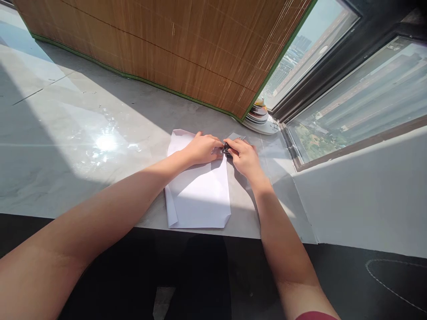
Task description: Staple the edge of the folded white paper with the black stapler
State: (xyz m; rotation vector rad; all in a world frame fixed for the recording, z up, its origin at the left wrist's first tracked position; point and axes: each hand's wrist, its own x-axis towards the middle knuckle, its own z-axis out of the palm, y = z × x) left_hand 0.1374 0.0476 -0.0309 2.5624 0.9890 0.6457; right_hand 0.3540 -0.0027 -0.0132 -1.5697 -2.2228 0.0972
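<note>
A white sheet of paper (203, 195) lies on the grey marbled sill, with its left edge folded over and its lower right corner bent. My left hand (203, 149) rests over the upper part of the sheet, fingers closed at its right edge. At that same edge my right hand (243, 155) grips a small black tool (227, 150) that looks like a stapler. Its end meets the paper beside my left fingertips. My fingers hide most of the tool. Under and behind my right hand is a clear plastic piece (235, 136), partly covered.
A bamboo blind (167, 44) with green edging hangs across the back. Stacked plates (263, 124) stand in the corner by the dark window frame (320, 62). Tiny staple-like bits (89, 92) lie on the sill at left. A white wall (367, 191) borders the right.
</note>
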